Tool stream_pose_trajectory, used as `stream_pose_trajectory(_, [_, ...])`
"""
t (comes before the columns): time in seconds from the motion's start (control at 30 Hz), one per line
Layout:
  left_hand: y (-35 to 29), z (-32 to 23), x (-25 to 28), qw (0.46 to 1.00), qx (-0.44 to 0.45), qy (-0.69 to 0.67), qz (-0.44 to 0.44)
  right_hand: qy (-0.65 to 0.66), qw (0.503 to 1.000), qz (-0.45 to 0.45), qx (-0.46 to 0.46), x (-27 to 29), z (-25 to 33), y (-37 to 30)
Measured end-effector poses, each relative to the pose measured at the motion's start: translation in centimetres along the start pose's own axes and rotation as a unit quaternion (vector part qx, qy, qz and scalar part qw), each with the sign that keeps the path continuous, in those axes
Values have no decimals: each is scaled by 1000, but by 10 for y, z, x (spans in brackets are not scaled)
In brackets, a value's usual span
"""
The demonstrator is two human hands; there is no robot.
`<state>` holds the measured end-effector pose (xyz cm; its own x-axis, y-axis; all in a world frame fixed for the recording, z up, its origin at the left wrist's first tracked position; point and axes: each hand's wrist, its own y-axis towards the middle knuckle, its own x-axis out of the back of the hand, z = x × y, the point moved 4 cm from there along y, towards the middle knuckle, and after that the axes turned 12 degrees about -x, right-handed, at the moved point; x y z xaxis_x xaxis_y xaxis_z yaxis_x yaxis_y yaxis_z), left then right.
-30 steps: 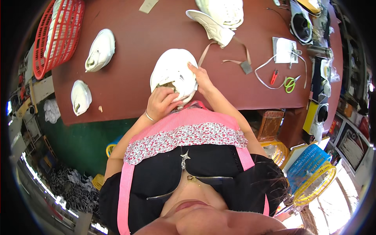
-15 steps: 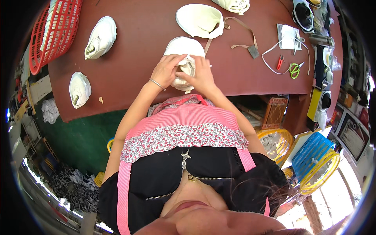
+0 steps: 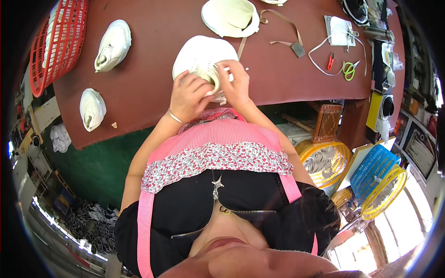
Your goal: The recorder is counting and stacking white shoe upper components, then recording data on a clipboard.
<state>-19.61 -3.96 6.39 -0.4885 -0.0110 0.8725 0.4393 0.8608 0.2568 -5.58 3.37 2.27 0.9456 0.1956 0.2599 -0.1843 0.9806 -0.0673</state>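
A cream-white shoe (image 3: 204, 52) sits at the near edge of the brown table, its rounded toe facing away from me. My left hand (image 3: 189, 96) is closed around the left side of its opening, with the fingers on the collar. My right hand (image 3: 235, 84) pinches the right edge of the opening near the lacing area. The shoe's heel is partly hidden by my hands. Just beyond it lies a rounded, hollow cream piece (image 3: 227, 17).
Two white shoes (image 3: 113, 45) stand on the table (image 3: 153, 69) at left, beside a red plastic basket (image 3: 60, 53). A brown strap (image 3: 288, 24), a red-handled cutter (image 3: 330, 61) and green scissors (image 3: 348, 70) lie at right. Yellow (image 3: 344, 162) and blue baskets (image 3: 374, 170) stand below right.
The shoe has tilted and shifted left, showing more of its toe and opening. My left hand has moved lower around the collar; my right hand has turned its fingers in along the opening's edge.
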Motion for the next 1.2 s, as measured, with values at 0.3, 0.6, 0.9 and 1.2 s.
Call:
stream_pose_trajectory(0.3, [-124,72,14,969,205,108,-82,59,948,-2,-313,26,-140,-13])
stream_pose_trajectory(0.6, [-32,11,-16,995,54,-27,-82,118,928,0,-354,18,-156,-14])
stream_pose_trajectory(0.9, [-92,79,70,956,90,252,-122,38,937,84,-336,30,-154,-9])
stream_pose_trajectory(1.2, [-205,287,113,912,250,286,-153,-8,940,58,-335,32,-149,-17])
